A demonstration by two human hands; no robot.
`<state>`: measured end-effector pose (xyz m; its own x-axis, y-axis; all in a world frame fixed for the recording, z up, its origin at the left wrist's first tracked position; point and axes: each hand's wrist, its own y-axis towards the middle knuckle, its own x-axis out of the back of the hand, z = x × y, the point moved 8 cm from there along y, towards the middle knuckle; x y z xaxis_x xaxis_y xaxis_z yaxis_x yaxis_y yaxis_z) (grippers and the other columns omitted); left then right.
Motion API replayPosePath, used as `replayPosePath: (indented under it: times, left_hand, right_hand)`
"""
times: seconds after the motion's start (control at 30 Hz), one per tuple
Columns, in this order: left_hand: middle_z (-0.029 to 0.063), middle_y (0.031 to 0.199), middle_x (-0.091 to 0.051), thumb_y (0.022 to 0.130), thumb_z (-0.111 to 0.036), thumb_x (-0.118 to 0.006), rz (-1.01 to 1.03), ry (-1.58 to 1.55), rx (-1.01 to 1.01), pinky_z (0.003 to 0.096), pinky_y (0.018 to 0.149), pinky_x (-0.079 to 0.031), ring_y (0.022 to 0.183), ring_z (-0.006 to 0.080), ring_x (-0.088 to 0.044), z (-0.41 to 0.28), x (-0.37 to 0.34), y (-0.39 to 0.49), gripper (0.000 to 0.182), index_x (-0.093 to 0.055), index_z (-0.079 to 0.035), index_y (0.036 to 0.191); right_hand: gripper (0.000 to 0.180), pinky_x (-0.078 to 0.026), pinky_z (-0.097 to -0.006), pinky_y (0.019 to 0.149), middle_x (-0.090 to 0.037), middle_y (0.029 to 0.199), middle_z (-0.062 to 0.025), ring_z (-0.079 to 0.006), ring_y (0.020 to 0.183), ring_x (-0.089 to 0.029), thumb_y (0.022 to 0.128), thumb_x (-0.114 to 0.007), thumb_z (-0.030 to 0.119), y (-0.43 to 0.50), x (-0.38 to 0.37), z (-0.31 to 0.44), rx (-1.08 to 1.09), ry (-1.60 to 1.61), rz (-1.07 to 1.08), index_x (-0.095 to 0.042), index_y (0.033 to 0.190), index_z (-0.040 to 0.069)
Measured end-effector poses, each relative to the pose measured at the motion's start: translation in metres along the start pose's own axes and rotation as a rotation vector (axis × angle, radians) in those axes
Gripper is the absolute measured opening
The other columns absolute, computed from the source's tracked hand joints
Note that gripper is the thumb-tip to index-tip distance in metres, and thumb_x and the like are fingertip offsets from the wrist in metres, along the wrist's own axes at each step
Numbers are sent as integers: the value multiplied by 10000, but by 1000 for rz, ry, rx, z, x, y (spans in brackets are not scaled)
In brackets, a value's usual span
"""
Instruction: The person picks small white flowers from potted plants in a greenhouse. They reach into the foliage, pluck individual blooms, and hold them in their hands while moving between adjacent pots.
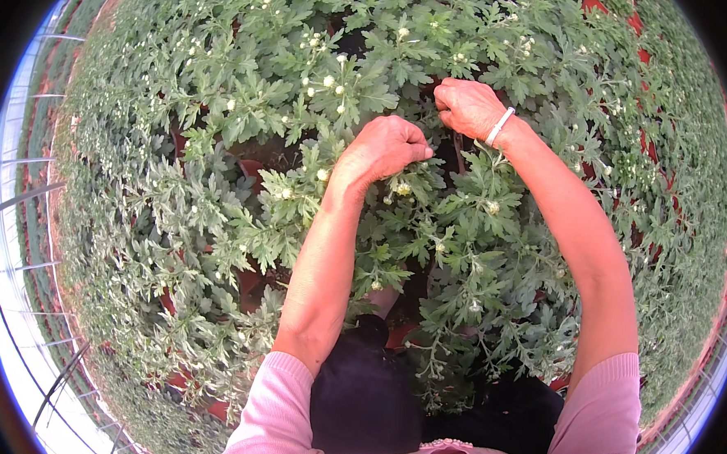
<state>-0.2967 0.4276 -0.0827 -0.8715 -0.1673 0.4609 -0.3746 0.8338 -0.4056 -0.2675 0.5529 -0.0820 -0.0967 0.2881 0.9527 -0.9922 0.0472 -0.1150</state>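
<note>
Both of my hands are among chrysanthemum plants with lobed green leaves and small whitish buds. My left hand (pixel 387 147) is bent over a leafy chrysanthemum stem (pixel 412 174), thumb and fingers drawn together. Whether anything is pinched there is hidden. A pale bud cluster (pixel 402 188) sits just below that hand. Farther forward and to the right, my right hand (pixel 467 108) has its fingers curled above a dark gap in the foliage. Its fingertips face away, so I cannot see what they hold. A white band (pixel 500 127) circles the right wrist.
Reddish-brown plant pots (pixel 252 173) show between the leaves. Dense chrysanthemum foliage (pixel 173 217) surrounds me on the sides and ahead. My dark-clothed legs (pixel 364 393) are in among the plants. Thin greenhouse framing (pixel 26 200) curves along the left rim.
</note>
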Motion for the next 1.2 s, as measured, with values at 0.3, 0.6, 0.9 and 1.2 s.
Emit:
replayPosePath:
  times: [0.3,0.6,0.9,1.2]
  left_hand:
    - [-26,743,-650,802,-181,-712,74,-102,-41,243,667,-453,688,61,-531,-2,12,26,183,-700,-29,903]
    - [48,866,-666,764,-142,-724,-32,-273,-65,257,741,-450,777,106,-579,-11,26,71,392,-608,25,1100]
    - [68,1063,-662,829,-120,-642,-109,-422,-95,284,789,-452,936,147,-589,-22,34,93,528,-474,-14,1318]
    - [76,1122,-632,861,1,-522,-34,-636,-101,256,708,-468,969,151,-648,-20,13,94,465,-492,-60,1322]
  right_hand:
    - [160,-489,-318,622,-637,800,-66,-165,701,-579,793,-600,110,-11,-4,-51,-462,739,49,-652,906,8]
    - [263,-487,-364,710,-655,908,-119,-259,810,-635,713,-717,237,-31,69,-53,-449,471,-530,-639,840,21]
    - [166,-482,-388,609,-646,708,-125,-258,672,-649,711,-661,180,-2,58,-55,-418,404,-396,-635,756,22]
    - [244,-384,-240,421,-639,739,-62,-145,652,-644,762,-650,204,-14,25,-74,-631,1041,-296,-609,868,-11]
